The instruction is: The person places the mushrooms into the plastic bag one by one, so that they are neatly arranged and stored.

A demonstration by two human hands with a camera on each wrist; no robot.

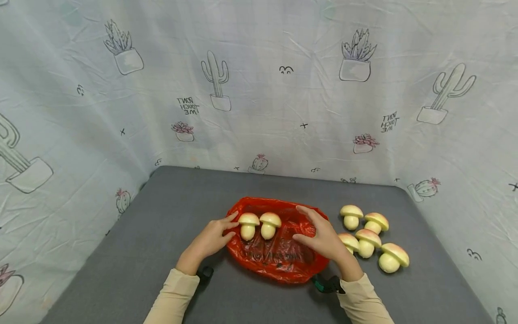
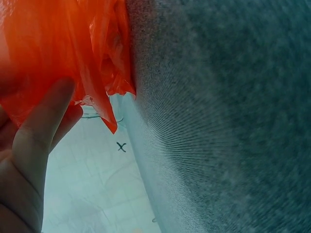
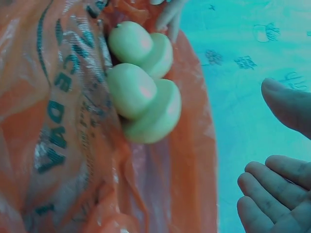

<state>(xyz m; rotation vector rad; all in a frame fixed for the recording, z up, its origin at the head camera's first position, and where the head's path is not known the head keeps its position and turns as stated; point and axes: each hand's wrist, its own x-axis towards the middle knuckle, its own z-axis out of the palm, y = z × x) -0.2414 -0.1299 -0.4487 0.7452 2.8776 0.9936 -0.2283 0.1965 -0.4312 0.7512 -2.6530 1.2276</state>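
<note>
A red plastic bag lies spread with its mouth wide on the grey table. Two toy mushrooms with pale yellow stems sit side by side in it, a left mushroom and a right mushroom. My left hand touches the bag's left rim, its fingers spread beside the left mushroom. In the left wrist view, the thumb lies against the red plastic. Over the bag's right side hovers my right hand, fingers and thumb apart, holding nothing. Both mushrooms also show in the right wrist view.
Several more toy mushrooms stand and lean on the table right of the bag, one partly hidden behind the right hand. A pale curtain printed with cacti hangs behind the table and at both sides. Dark straps circle the wrists.
</note>
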